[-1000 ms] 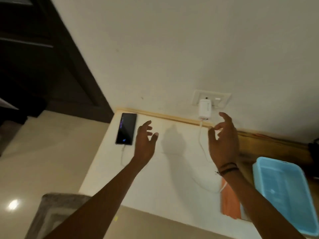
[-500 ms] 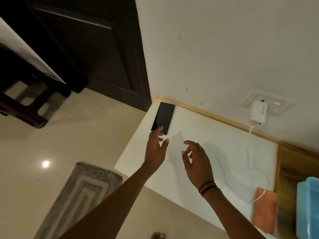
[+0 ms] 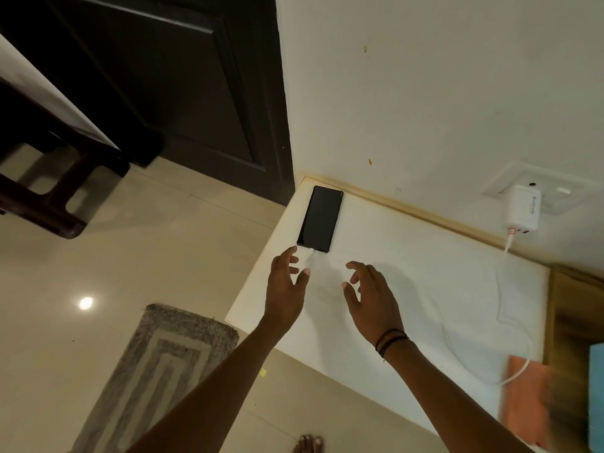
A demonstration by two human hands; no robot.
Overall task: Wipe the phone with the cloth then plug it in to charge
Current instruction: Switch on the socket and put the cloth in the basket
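A black phone (image 3: 320, 220) lies face up at the far left corner of the white table (image 3: 408, 276), its screen dark. A white cable (image 3: 500, 289) runs from its near end across the table to a white charger (image 3: 523, 210) plugged into the wall socket (image 3: 562, 191). My left hand (image 3: 286, 286) hovers just short of the phone's near end, fingers apart and empty. My right hand (image 3: 372, 295) is beside it to the right, fingers spread, holding nothing. An orange cloth (image 3: 523, 403) lies at the table's near right edge.
A blue tray (image 3: 596, 397) shows at the right edge on a wooden surface (image 3: 572, 322). A dark door (image 3: 170, 76) stands left of the wall. Dark wooden furniture (image 3: 49, 191) and a grey rug (image 3: 157, 371) are on the tiled floor. A bare foot (image 3: 309, 444) is below.
The view has swung left and down. Both hands have moved left toward the phone, the right one away from the charger. The phone's screen has gone dark.
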